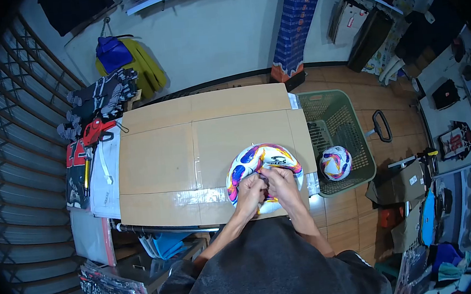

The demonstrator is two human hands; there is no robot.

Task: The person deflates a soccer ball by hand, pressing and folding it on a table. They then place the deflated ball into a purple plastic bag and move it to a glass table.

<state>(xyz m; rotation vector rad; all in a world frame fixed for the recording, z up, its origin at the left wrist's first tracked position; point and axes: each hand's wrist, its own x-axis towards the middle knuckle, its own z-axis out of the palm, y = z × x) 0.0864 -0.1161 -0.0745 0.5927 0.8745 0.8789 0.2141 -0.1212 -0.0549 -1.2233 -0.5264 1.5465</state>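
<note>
A soft, partly collapsed soccer ball [247, 158], white with purple, orange and pink patches, lies near the front edge of the cardboard-covered table [158, 159]. Its middle is sunk in, so the rim bulges around my hands. My left hand [252, 192] is closed at the dented middle, fingers curled against the ball. Right beside it, my right hand [280, 182] is closed on the ball too, the knuckles of both hands almost touching. The undersides of the fingers are hidden.
A green plastic basket [359, 130] stands at the table's right, with another, rounder ball [336, 163] in it. To the left lie a red tape dispenser [97, 131], a yellow cutter [87, 174] and folded clothes [102, 97]. Boxes [398, 186] stand on the floor at right.
</note>
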